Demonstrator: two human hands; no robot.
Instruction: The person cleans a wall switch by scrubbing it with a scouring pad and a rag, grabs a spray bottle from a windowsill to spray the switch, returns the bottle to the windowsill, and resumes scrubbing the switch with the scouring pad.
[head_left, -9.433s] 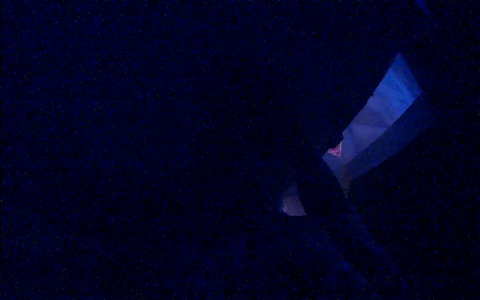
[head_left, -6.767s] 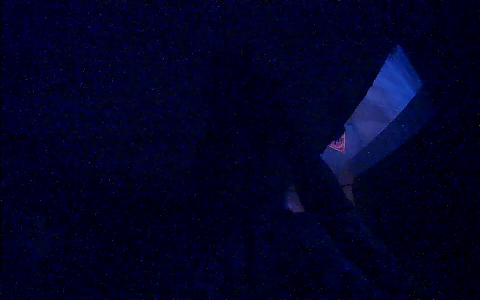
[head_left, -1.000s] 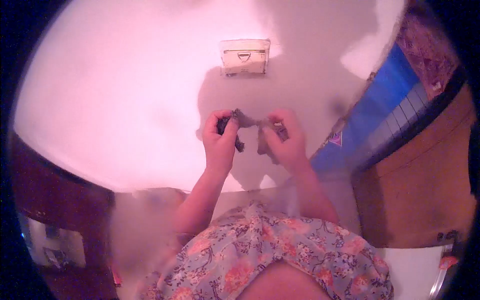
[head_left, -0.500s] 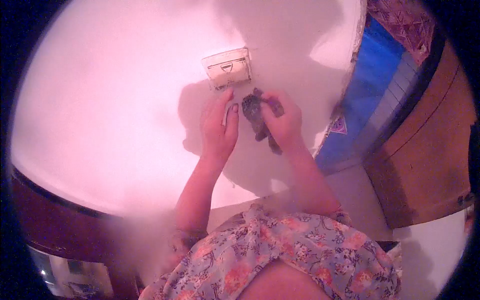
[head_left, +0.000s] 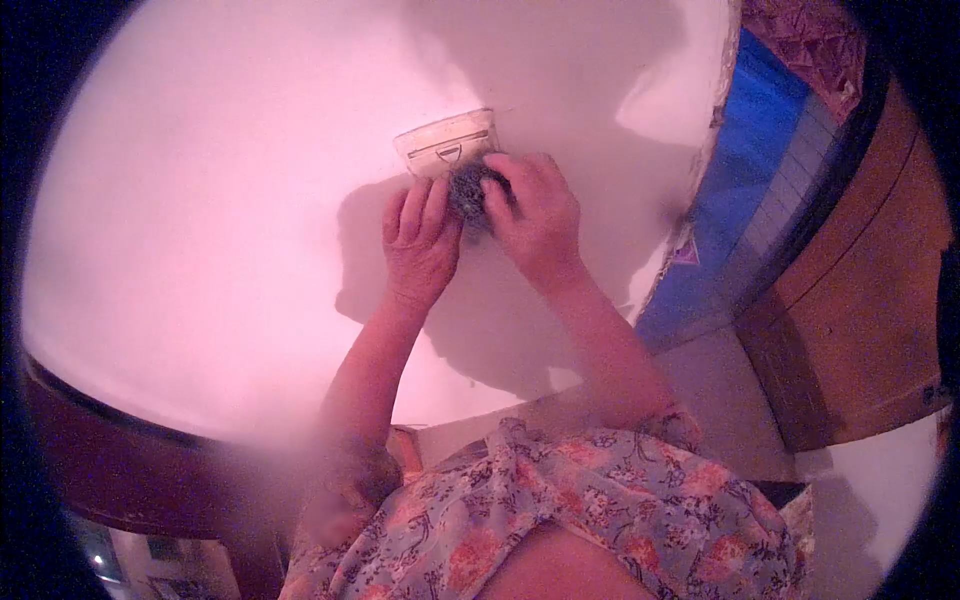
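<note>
A small cream-coloured box point(head_left: 440, 138) with a dark slot and a small half-round mark on its front is on the white wall point(head_left: 210, 230). My right hand point(head_left: 537, 215) grips a crumpled dark grey cloth point(head_left: 472, 195), bunched under the fingers against the box's lower right corner. My left hand point(head_left: 420, 240) lies back-up beside the cloth, fingers stretched upward with the tips at the box's lower edge. The cloth and both hands overlap the lower part of the box in this view.
A rough wall edge runs down on the right, with a blue panel point(head_left: 730, 190) past it. Beyond stands a brown wooden door or cabinet point(head_left: 850, 300). Shadows of my arms and head fall on the wall. A dark red band point(head_left: 110, 440) crosses the lower left.
The right hand has brought the cloth up and left onto the box's lower edge. My left hand has turned from palm-sideways to back-up, with fingers at the box.
</note>
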